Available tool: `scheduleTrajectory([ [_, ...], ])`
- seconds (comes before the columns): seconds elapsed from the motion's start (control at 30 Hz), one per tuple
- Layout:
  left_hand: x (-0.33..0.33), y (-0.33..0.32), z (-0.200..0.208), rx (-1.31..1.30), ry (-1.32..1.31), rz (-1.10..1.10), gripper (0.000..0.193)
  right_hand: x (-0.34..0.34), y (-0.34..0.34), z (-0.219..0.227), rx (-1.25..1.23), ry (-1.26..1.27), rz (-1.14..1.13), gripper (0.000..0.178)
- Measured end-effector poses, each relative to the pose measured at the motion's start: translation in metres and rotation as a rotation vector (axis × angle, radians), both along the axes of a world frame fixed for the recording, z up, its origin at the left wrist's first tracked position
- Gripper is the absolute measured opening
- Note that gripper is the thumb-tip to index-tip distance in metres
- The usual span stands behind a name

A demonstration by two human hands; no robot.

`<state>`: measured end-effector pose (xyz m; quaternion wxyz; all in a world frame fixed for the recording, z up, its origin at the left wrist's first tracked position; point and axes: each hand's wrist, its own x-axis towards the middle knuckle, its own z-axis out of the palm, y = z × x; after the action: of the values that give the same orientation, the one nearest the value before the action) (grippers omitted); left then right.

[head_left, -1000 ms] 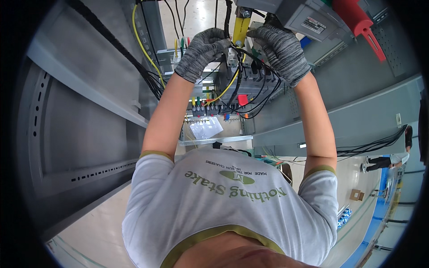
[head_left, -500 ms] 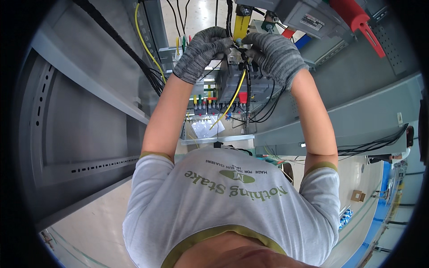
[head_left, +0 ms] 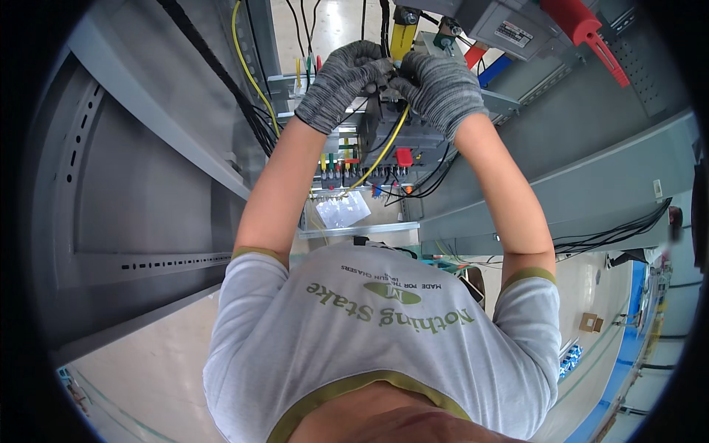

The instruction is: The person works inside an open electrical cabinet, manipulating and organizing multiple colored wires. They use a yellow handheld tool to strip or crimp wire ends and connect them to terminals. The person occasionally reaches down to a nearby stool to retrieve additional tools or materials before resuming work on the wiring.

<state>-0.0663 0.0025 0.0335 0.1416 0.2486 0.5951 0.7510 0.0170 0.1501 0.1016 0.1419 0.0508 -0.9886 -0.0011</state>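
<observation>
My left hand [head_left: 346, 81] and my right hand [head_left: 442, 87], both in grey knitted gloves, meet in front of the yellow busbar [head_left: 402, 43]. Their fingers are bent and closed around a bundle of thin wires just below the bar's bolted end. A yellow wire [head_left: 394, 140] comes out under the right hand and curves down to the left. Dark wires run with it, partly covered by the glove. The fingertips almost touch, and the exact grip between them is hidden.
Grey cabinet walls flank me, with a slotted rail [head_left: 173, 261] at left. Below my hands sit a grey breaker [head_left: 432, 136], a row of coloured terminals [head_left: 347, 173] and a white sheet [head_left: 344, 210]. A red handle [head_left: 583, 33] juts in at upper right. Black cables [head_left: 214, 70] hang at left.
My right hand has shifted left and turned inward, closing up to the left hand. The dark wire bundle that hung below it is now mostly hidden, and the yellow wire's lower end has swung left.
</observation>
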Motion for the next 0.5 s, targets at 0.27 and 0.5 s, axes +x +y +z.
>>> scheduleTrajectory([
  [0.27,-0.003,-0.005,-0.001,-0.028,0.011,0.019,0.028,-0.006,0.004,-0.022,0.266,0.474,0.206,0.029],
  [0.5,0.000,-0.010,0.004,0.029,0.013,-0.024,0.026,-0.005,0.004,0.006,-0.094,-0.095,0.126,0.030],
])
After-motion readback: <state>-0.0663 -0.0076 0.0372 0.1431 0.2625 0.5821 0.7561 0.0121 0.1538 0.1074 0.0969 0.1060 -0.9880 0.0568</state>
